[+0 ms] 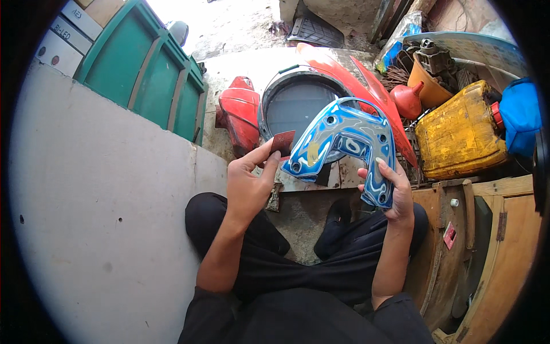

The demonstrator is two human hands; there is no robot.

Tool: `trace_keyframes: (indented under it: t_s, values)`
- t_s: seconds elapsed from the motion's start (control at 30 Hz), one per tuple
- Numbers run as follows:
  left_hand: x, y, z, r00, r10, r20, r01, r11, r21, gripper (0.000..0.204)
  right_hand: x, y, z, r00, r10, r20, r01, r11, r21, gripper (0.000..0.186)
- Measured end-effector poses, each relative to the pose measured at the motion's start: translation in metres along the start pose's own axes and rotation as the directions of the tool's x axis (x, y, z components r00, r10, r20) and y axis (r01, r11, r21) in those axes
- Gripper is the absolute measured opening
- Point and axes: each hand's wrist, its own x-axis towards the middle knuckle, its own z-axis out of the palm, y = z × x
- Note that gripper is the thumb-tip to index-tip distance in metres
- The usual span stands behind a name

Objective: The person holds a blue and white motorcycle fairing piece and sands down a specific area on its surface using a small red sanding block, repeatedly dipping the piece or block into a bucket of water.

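Note:
Between finger and thumb of my left hand (pixel 250 178) is a small square of dark red abrasive-looking sheet (pixel 283 142), held just left of a blue plastic panel. My right hand (pixel 392 186) grips the lower right arm of that curved panel (pixel 346 129), which has swirled blue, white and grey patches and several bolt holes. Behind the panel, a black round basin (pixel 289 109) with dark liquid sits on the light slab, flanked by a red plastic fairing piece (pixel 238 109) and long red panels (pixel 369 92).
A pale wall (pixel 97 189) borders my left, with green panels (pixel 143 80) beyond. On my right are a yellow jerrycan (pixel 455 132), red funnel (pixel 405 97), orange bucket (pixel 427 85), blue bag (pixel 520 114) and wooden furniture (pixel 510 246). My legs are bent below the slab.

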Motion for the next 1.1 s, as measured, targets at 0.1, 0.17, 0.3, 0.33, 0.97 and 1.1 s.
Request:
trace_keyframes:
  t_s: [0.1,0.17,0.3,0.33,0.97,1.1]
  values:
    - [-0.001,0.005,0.000,0.969,0.246,0.021,-0.239,0.917,0.319,0.036,0.000,0.001,0.000,1.000,0.005,-0.006,-0.005,1.000,0.004,0.039]
    - [-0.001,0.010,0.001,0.913,0.395,0.105,-0.394,0.779,0.488,0.040,0.000,0.001,0.000,1.000,0.005,0.001,-0.005,1.000,0.013,0.039]
    - [-0.006,0.018,0.011,0.838,0.458,0.296,-0.537,0.598,0.595,0.046,0.002,0.001,-0.004,0.999,0.007,0.033,-0.010,0.998,0.063,0.041]
    - [-0.008,0.018,0.012,0.828,0.444,0.343,-0.555,0.560,0.615,0.047,0.003,0.001,-0.006,1.000,0.001,0.022,-0.003,0.998,0.059,0.040]
    - [0.003,-0.003,0.007,0.959,0.284,-0.024,-0.260,0.906,0.334,0.029,-0.001,0.003,0.007,1.000,0.002,0.026,0.000,0.998,-0.057,0.038]
    - [0.000,0.004,0.006,0.956,0.294,0.013,-0.276,0.879,0.389,0.031,-0.001,0.005,0.006,0.999,-0.004,0.040,0.006,0.999,-0.047,0.037]
